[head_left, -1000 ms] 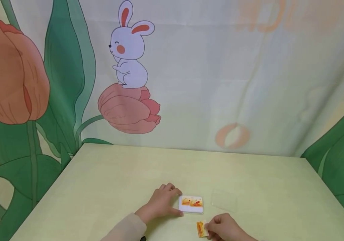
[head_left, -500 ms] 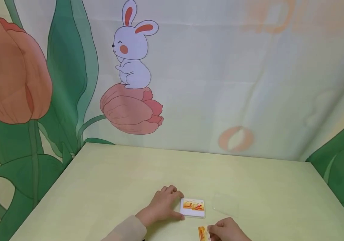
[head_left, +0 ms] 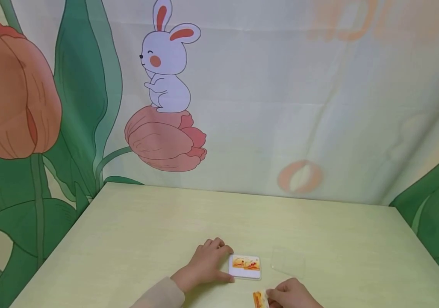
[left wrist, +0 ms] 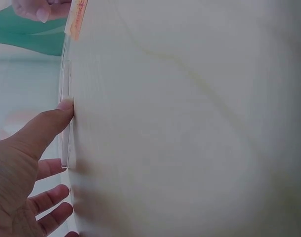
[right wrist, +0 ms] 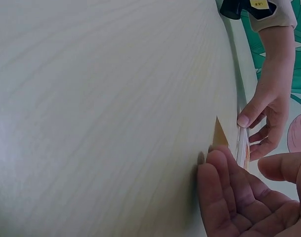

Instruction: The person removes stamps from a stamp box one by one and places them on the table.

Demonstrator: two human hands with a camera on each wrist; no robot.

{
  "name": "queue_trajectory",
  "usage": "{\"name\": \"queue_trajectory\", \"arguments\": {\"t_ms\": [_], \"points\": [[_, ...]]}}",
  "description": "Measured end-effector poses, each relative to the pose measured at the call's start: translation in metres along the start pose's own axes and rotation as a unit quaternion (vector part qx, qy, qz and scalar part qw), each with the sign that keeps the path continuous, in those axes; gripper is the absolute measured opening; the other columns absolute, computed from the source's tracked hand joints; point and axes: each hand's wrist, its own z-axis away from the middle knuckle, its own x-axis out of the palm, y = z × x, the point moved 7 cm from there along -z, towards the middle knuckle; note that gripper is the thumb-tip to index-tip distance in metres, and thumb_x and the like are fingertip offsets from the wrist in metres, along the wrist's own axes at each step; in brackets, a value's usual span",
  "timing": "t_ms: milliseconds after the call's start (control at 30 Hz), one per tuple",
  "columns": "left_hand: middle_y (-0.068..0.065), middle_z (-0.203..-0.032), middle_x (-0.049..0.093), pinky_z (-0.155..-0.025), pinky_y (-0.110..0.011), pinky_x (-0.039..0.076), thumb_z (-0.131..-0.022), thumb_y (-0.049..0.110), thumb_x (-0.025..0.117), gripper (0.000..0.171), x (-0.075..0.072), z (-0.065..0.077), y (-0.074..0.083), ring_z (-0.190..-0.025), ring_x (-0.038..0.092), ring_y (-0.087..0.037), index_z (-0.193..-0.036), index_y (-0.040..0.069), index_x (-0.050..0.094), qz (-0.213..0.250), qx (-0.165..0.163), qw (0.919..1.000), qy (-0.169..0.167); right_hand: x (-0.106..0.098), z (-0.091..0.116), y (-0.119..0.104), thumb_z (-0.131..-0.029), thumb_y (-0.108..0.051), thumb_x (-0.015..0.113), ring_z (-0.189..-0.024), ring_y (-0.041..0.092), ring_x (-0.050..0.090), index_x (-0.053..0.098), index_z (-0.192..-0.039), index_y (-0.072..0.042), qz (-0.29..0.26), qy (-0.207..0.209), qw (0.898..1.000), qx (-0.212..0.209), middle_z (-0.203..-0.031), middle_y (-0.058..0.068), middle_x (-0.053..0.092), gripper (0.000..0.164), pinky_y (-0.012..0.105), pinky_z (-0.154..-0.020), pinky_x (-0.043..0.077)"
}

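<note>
Here's the left hand (head_left: 207,266) at the case (head_left: 244,272), thumb on its near left corner, forefinger at the far left corner, the two set wide and holding the case between them. The left wrist view has that thumb pressed to the case's edge, the other fingers spread. The case lies flat on the table (head_left: 157,231), an orange picture across its far half, plain white along its near half.

Over to the right hand (head_left: 290,294), and it's a narrow hold: fingertips pinching the right edge of a small card (head_left: 260,298), orange and yellow. That card sits just nearer the person than the case, the two apart, its lower end cut off by the bottom of the head view. From the right wrist only a corner pokes out past the fingers, so I can't tell whether it touches the table.

Just right of the case lies a clear lid (head_left: 288,262), so faint that only its outline shows. A pale sleeve (head_left: 161,294) covers the left forearm, and there's a black device (right wrist: 246,7) with a yellow label at that wrist. Behind the table hangs a cloth (head_left: 250,107): white rabbit (head_left: 169,90) sitting on a pink tulip (head_left: 161,141), big green leaves to the left.
</note>
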Motion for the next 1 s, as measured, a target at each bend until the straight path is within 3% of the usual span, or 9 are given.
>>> {"name": "queue_trajectory", "arguments": {"t_ms": [233,467,733,1000], "points": [[-0.002,-0.111,0.051,-0.077,-0.035,0.039,-0.067,0.05,0.08,0.062,0.0,0.001,0.0,-0.098,0.046,-0.019,-0.117,0.018,0.061,0.001,0.002,1.0,0.001,-0.001,0.003,-0.002,-0.091,-0.02,0.06,-0.058,0.006,0.049,0.074,-0.082,-0.001,0.021,-0.007,1.0,-0.006,-0.071,-0.002,0.069,0.025,0.021,-0.056,0.042],[-0.002,-0.11,0.051,-0.076,-0.035,0.038,-0.068,0.05,0.08,0.061,-0.005,0.001,0.001,-0.098,0.046,-0.02,-0.117,0.018,0.061,0.002,0.0,1.0,0.006,-0.005,0.007,-0.009,-0.091,-0.021,0.06,-0.051,0.005,0.039,0.071,-0.075,-0.003,0.015,-0.019,1.0,-0.004,-0.053,-0.009,0.044,0.026,0.02,-0.052,0.035],[-0.003,-0.11,0.051,-0.077,-0.036,0.039,-0.068,0.047,0.082,0.06,-0.007,0.002,0.003,-0.097,0.046,-0.021,-0.116,0.016,0.061,0.013,0.0,0.9999,0.004,-0.007,0.005,-0.012,-0.091,-0.02,0.06,-0.059,0.008,0.05,0.072,-0.079,-0.001,0.013,-0.019,0.999,-0.025,-0.065,-0.004,0.063,0.025,0.023,-0.058,0.042],[-0.002,-0.111,0.051,-0.079,-0.035,0.039,-0.068,0.049,0.081,0.061,-0.002,0.001,0.001,-0.098,0.045,-0.019,-0.117,0.018,0.061,0.011,-0.006,0.9999,0.0,-0.008,0.005,-0.016,-0.091,-0.017,0.059,-0.065,0.012,0.055,0.071,-0.089,-0.002,0.006,-0.016,1.0,-0.022,-0.077,0.0,0.068,0.02,0.026,-0.063,0.048]]}}
